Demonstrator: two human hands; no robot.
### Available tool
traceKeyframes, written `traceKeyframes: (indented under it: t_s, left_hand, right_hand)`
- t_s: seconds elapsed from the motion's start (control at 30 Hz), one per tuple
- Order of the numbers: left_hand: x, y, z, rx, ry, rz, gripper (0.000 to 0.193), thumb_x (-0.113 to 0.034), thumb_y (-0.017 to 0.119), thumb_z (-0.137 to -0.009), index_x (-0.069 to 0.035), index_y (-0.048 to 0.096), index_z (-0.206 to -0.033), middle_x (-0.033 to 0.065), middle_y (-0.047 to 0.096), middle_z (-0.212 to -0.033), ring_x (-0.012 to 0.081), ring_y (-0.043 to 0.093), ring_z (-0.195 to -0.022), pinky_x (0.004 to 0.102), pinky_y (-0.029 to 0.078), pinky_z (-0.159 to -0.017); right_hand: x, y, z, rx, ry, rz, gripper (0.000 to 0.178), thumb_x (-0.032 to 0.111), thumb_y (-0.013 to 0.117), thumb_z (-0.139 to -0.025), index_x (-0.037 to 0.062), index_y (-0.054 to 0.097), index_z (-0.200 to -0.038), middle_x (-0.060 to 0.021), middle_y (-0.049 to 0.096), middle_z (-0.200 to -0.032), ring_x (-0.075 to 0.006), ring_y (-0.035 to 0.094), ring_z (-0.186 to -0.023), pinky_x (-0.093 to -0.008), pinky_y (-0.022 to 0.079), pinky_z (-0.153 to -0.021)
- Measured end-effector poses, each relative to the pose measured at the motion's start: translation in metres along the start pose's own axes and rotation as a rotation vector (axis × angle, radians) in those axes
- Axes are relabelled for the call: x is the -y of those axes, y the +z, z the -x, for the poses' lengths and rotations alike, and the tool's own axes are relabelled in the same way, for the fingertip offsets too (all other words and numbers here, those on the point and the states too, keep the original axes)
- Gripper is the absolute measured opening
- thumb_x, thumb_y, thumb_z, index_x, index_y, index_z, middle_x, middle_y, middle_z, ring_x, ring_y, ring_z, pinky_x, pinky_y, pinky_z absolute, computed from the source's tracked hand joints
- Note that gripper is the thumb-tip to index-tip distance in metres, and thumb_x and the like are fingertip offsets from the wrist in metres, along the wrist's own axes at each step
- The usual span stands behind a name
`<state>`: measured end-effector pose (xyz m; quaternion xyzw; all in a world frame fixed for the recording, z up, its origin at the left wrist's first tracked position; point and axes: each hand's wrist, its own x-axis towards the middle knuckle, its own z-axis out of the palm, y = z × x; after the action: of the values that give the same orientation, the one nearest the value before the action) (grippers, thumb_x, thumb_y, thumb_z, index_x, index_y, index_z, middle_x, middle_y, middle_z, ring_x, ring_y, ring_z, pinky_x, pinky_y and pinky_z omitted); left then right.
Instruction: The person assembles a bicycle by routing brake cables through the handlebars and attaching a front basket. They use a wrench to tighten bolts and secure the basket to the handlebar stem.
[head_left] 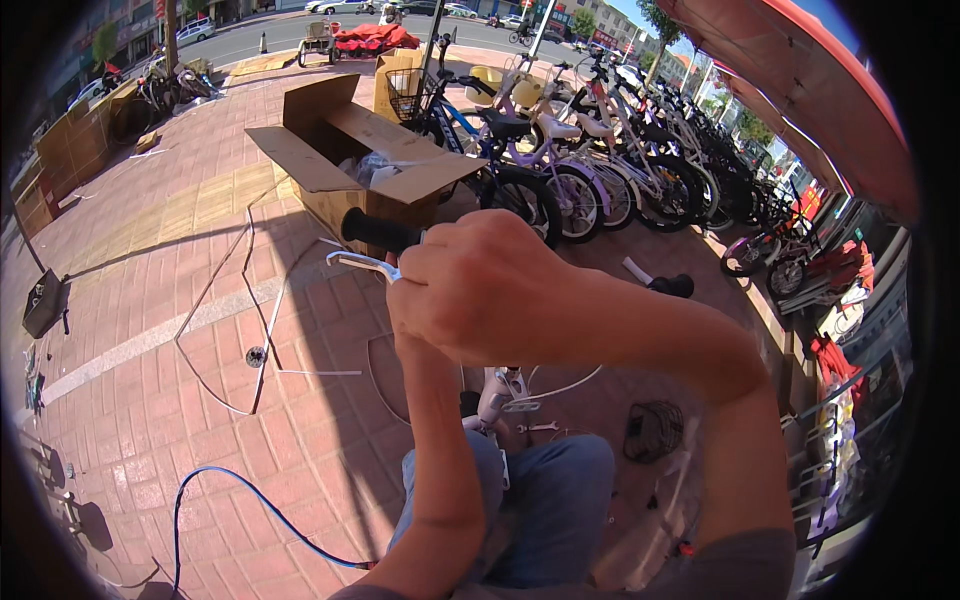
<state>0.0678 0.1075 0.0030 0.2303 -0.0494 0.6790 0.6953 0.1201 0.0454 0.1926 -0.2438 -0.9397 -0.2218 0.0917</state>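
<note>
There are two hands point(480, 285), one black grip point(378, 233), one silver lever point(360, 262), one wrench point(540, 428), one blue hose point(262, 497) and seemingly over ten bicycles point(596, 128).

The handle grip point(380, 232) poking out by the fingers point(412, 266) looks like black rubber, mostly dull. The brake lever point(362, 262) just left of the fingers is smooth, shiny metal. Past the fingers, the big box point(310, 160) is dull brown cardboard, and see-through, crinkly plastic point(375, 168) sits inside it. Below the fingers, the bike frame point(490, 402) looks like smooth, glossy metal, and the wrench point(540, 428) is shiny metal. Lower still, the jeans point(565, 480) are soft-looking, dull blue cloth. Left and lower, the hose point(245, 482) looks like smooth, shiny blue plastic.
</note>
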Motion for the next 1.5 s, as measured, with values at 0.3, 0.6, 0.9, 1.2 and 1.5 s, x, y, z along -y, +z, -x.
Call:
traceKeyframes:
  t_s: [0.3,0.6,0.9,1.2,1.5]
  left_hand:
    - [0.012,-0.015,0.000,-0.036,0.043,0.104,0.071,-0.035,0.069,-0.080,-0.011,0.035,-0.138,0.0075,0.053,-0.124,0.0241,0.052,-0.113,0.0423,0.041,-0.098]
    - [0.021,-0.001,-0.004,0.094,0.039,0.087,0.075,-0.040,0.072,-0.077,0.000,0.039,-0.132,0.0261,0.048,-0.129,0.0373,0.046,-0.123,0.0466,0.034,-0.108]
    - [0.014,-0.002,-0.006,0.098,0.064,0.125,0.071,-0.034,0.073,-0.078,-0.006,0.038,-0.132,0.0223,0.050,-0.126,0.0351,0.048,-0.121,0.0440,0.036,-0.107]
    - [0.017,-0.015,-0.006,0.029,-0.052,0.177,0.080,-0.033,0.072,-0.075,-0.005,0.029,-0.137,0.0198,0.055,-0.118,0.0293,0.057,-0.110,0.0393,0.049,-0.094]
    - [0.013,0.000,0.002,0.002,-0.004,0.117,0.074,-0.029,0.061,-0.084,-0.007,0.023,-0.143,0.0157,0.052,-0.124,0.0260,0.056,-0.113,0.0394,0.048,-0.095]
  right_hand:
    - [-0.067,0.084,-0.110,0.313,0.469,-0.050,0.020,0.014,0.062,-0.078,0.0092,0.073,-0.094,-0.0107,0.070,-0.098,-0.0264,0.068,-0.092,-0.0397,0.053,-0.071]
    - [-0.162,0.114,0.033,0.336,0.799,-0.008,0.029,0.031,0.056,-0.084,0.0058,0.070,-0.085,-0.0142,0.068,-0.087,-0.0328,0.065,-0.080,-0.0435,0.051,-0.070]
    - [-0.031,-0.008,0.080,0.357,0.940,-0.258,0.039,0.037,0.059,-0.084,0.0009,0.069,-0.073,-0.0205,0.061,-0.066,-0.0380,0.062,-0.066,-0.0437,0.050,-0.063]
    - [0.005,0.001,0.029,0.304,0.471,-0.498,0.022,0.015,0.065,-0.080,-0.0011,0.056,-0.068,-0.0148,0.056,-0.066,-0.0291,0.060,-0.064,-0.0403,0.044,-0.055]
    - [-0.041,-0.002,0.012,0.136,-0.424,-0.004,0.015,0.017,0.064,-0.073,0.0053,0.058,-0.082,-0.0035,0.056,-0.075,-0.0195,0.060,-0.074,-0.0311,0.049,-0.060]
